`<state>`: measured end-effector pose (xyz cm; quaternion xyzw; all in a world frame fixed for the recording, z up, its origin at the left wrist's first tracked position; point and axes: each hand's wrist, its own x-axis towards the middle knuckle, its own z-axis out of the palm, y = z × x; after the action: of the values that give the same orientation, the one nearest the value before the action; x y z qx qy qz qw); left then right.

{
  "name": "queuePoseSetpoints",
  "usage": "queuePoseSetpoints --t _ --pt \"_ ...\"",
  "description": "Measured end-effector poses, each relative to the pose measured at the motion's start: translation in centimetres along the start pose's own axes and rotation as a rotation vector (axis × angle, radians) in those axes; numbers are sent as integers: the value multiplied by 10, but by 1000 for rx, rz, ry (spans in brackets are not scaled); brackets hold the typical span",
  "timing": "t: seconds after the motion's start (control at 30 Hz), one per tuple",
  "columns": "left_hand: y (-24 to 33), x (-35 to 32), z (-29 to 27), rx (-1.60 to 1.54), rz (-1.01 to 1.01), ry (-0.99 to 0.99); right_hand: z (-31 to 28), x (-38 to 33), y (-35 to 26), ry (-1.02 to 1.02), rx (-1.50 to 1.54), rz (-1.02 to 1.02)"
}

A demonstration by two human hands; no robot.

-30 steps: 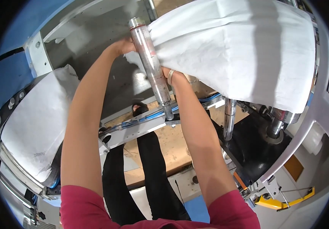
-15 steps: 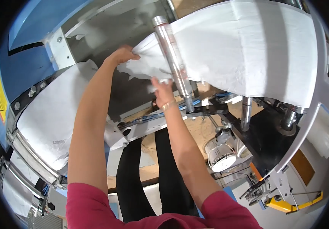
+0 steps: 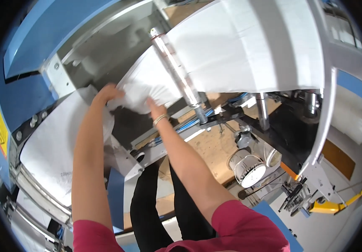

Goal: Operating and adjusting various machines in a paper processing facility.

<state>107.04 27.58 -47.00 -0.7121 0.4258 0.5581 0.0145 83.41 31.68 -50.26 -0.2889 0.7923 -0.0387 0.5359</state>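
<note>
A wide, thin white sheet (image 3: 248, 46) runs from the upper right and passes a shiny metal roller (image 3: 176, 69). Its loose, crumpled end lies left of the roller, between my hands. My left hand (image 3: 108, 93) is closed on the far left part of that end. Closer to the roller, my right hand (image 3: 158, 111) pinches the sheet's near edge; its fingers are slightly blurred. A second white sheet (image 3: 50, 147), with a small printed mark, hangs over the machine at the left, partly behind my left forearm.
Blue machine housing (image 3: 25, 96) with a bolted bracket (image 3: 58, 75) stands at the left. Blue cables (image 3: 189, 124) run along a white frame bar under the roller. Vertical metal posts (image 3: 262, 111) rise at the right; a round white-faced device (image 3: 250, 174) sits lower.
Both hands have moved left and nearer, drawing the sheet's loose end past the roller. My right hand has closed on its edge. The whole view has shifted somewhat.
</note>
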Motion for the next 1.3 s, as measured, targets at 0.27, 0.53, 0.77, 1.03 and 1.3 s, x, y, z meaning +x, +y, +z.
queuePoseSetpoints --t 0.27,0.53,0.77,1.03,1.3 --pt "-6 -15 24 185 -108 -38 18 11 39 -62 102 62" --pt "-49 -30 33 265 -54 188 36 -57 31 -421 66 158" --pt "62 -142 -43 3 108 -51 -20 -144 -15 -438 481 178" --pt "66 -258 -120 173 -87 -58 -21 -234 -37 -754 649 318" --pt "9 -351 -170 128 -139 -65 -8 -295 -39 -883 879 391"
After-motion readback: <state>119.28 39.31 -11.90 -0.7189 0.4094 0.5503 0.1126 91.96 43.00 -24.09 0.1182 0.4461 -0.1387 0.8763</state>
